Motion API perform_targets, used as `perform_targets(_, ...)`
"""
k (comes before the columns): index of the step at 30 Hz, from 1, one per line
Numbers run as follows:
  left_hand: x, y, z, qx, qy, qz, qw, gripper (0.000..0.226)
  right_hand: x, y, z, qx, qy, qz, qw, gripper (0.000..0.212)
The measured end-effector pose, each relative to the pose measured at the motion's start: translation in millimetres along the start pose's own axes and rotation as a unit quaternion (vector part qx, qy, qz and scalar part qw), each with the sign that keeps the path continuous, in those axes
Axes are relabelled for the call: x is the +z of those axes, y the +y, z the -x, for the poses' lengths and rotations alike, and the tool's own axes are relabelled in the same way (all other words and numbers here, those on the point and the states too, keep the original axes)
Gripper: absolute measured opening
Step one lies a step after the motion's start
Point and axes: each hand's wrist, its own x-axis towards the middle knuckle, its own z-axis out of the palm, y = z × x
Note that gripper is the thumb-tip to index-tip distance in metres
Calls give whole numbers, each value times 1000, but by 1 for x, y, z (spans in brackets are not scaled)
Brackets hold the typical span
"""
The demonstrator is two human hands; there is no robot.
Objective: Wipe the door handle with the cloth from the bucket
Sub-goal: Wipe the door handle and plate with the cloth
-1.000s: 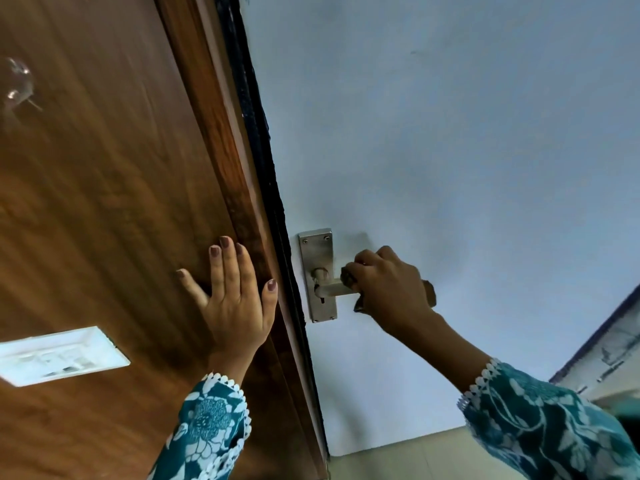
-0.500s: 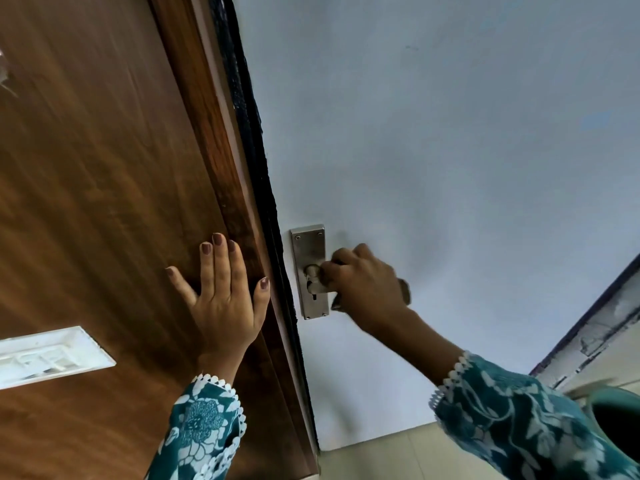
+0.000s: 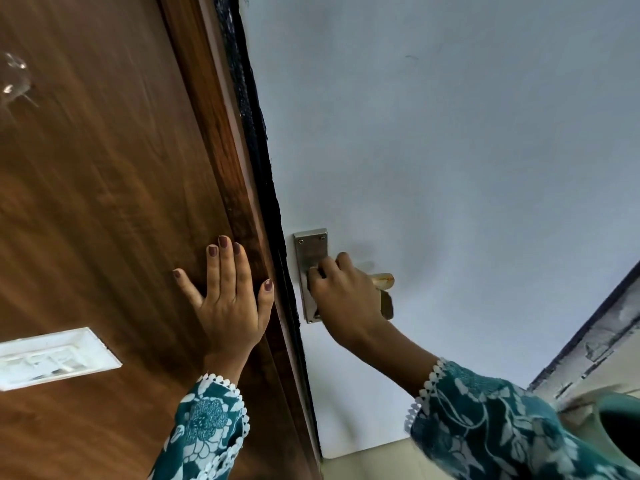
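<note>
Nearest, my two patterned sleeves (image 3: 491,420) come up toward the metal plate (image 3: 310,258) screwed to the pale door (image 3: 450,150), and that plate is my marker for everything else. Just right of it and over its lower part, my right hand (image 3: 346,296) is closed around something I cannot make out from behind my own knuckles. The door handle (image 3: 382,279) juts out past my hand, away from the plate, its tip bare and stained orange. A dark scrap that may be the cloth (image 3: 387,304) peeks out below the handle tip; I cannot tell for sure. Left of the plate, across the dark door edge, my left hand (image 3: 230,303) lies flat and spread on the brown wooden panel (image 3: 104,202), gripping nothing. Far lower right of the plate, a teal bucket rim (image 3: 616,410) shows.
</note>
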Motion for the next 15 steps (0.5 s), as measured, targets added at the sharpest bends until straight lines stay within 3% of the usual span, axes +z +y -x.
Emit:
perform_targets(9, 1, 0, 0, -3, 4, 4, 1000, 63, 8, 78, 26, 65, 26, -24, 997, 45)
perform_targets(15, -2, 1, -1, -6, 1, 9, 1000, 62, 10, 46, 16, 38, 36, -21, 998, 50)
